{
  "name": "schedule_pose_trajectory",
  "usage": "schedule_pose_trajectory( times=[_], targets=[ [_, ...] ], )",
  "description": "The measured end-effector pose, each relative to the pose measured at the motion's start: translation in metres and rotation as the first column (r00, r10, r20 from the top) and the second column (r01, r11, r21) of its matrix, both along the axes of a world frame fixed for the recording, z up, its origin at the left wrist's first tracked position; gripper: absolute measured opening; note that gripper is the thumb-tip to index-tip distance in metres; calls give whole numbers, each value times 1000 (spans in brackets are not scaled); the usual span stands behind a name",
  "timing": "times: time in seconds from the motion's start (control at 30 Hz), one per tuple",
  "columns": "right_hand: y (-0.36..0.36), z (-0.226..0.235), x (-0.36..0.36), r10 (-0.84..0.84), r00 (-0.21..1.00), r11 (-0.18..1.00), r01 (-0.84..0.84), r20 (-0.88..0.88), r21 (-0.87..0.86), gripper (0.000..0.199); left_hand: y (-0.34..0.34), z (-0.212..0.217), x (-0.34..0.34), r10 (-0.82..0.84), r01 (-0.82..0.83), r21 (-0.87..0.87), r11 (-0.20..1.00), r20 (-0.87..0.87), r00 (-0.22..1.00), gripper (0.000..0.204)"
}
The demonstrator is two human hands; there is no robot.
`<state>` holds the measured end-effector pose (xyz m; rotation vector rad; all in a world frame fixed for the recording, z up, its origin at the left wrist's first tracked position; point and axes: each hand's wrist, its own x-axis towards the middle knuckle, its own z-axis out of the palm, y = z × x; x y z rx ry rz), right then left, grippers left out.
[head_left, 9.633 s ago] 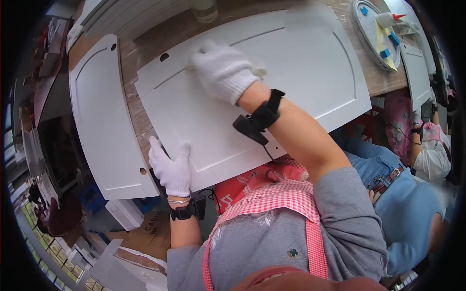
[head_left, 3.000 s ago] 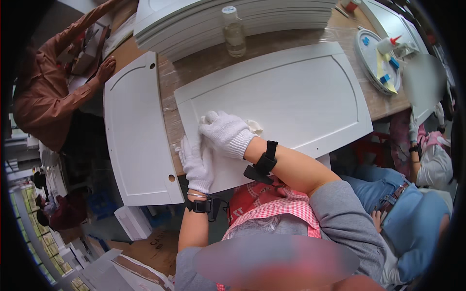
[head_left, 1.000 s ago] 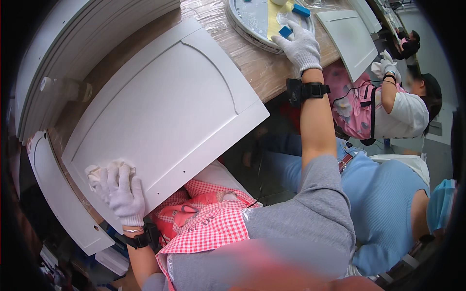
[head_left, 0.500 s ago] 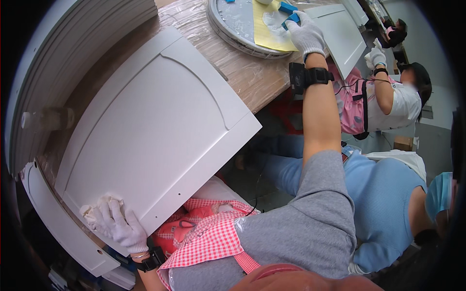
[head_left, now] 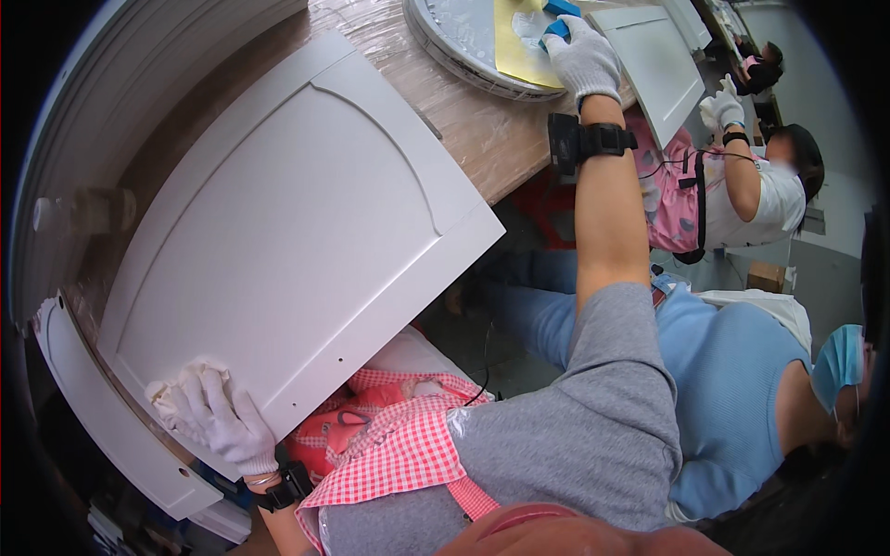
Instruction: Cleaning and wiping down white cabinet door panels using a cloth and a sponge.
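Note:
A large white cabinet door panel with a curved raised border lies tilted across the table. My left hand, in a white knit glove, presses a crumpled white cloth onto its lower left corner, fingers closed over it. Stretched out to the far side, my gloved right hand has its fingers closed on a small blue block. Below that block lies a yellow sheet with a white patch, on top of a round grey lid. Another blue block is just beyond my fingertips.
Stacked white panels rise at the left, with a clear bottle beside them. A narrow white piece stands at lower left. Close on my right is a person in blue; another in a pink apron works near a smaller panel.
The lid and yellow sheet sit slightly higher in the picture as the view shifts. My right hand stays at the blue block, and my left hand stays on the cloth.

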<state>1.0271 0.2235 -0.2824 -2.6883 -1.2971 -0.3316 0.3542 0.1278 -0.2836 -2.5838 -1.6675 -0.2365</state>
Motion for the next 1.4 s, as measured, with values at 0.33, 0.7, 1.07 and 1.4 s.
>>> schedule_pose_trajectory(
  times=[0.33, 0.7, 1.07, 1.4],
  targets=[
    [-75, 42, -101, 430, 730, 724, 73, -532, 686, 45, 8, -5, 2, -26, 25, 8, 1000, 96, 995, 43],
    [-163, 27, -239, 616, 708, 766, -435, -346, 474, 50, 7, -3, -1, -27, 27, 11, 1000, 38, 999, 45],
    [-154, 23, -252, 666, 718, 733, -580, -203, 354, 53, 6, -4, 0, -4, 4, 10, 1000, 77, 997, 40],
    [-153, 24, -253, 650, 739, 751, -591, -174, 295, 51, 7, -2, 0, 5, -6, 7, 1000, 65, 998, 42]
  ],
)
